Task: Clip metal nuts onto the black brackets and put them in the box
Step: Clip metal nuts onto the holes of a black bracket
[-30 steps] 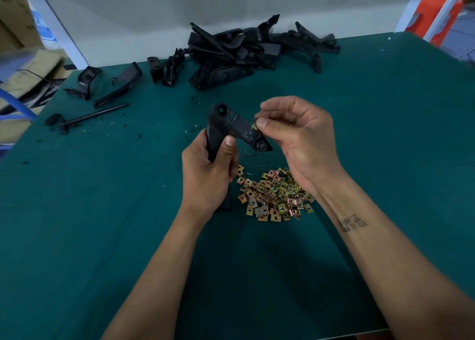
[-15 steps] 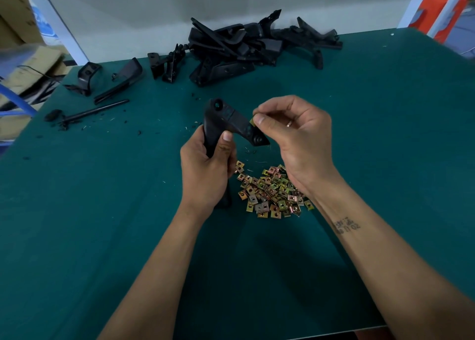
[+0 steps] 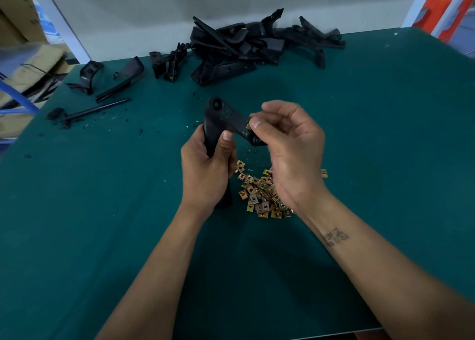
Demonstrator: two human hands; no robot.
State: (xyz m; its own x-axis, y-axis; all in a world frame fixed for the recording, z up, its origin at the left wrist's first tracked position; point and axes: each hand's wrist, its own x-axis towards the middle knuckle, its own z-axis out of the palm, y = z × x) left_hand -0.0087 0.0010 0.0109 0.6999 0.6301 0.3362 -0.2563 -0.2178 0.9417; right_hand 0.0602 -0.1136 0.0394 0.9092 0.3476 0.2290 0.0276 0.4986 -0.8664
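Green table (image 3: 102,211): left hand (image 3: 205,175) grips bracket (image 3: 226,116), right hand (image 3: 290,146) pinches nut (image 3: 248,126).

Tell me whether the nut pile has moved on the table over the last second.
No. The nut pile keeps the same offset from the bracket heap at the far edge; only the view shifted.

Your left hand (image 3: 205,170) is curled round the bracket (image 3: 226,116), thumb up along its side, forearm reaching in from the near edge of the bench. Your right hand (image 3: 290,146) pinches a nut (image 3: 248,126) between thumb and forefinger against the bracket's arm, other fingers loosely bent.
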